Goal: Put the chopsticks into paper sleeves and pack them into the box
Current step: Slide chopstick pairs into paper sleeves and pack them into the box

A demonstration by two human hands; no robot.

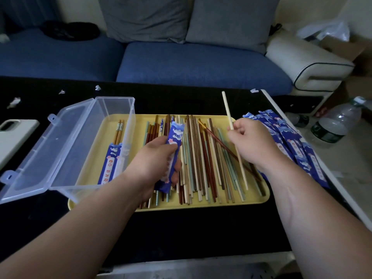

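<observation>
Chopsticks (193, 158) crowd one tray (201, 206); right grip (249, 141) pinches one cream chopstick (227, 109), left grip (155, 158) holds one sleeve (176, 133).

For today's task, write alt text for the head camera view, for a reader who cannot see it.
A person's left hand grips a blue paper sleeve while the right hand pinches a cream chopstick above a yellow tray of loose chopsticks. A clear plastic box, lid open, holds one sleeved pair at left; spare sleeves lie at right.
</observation>
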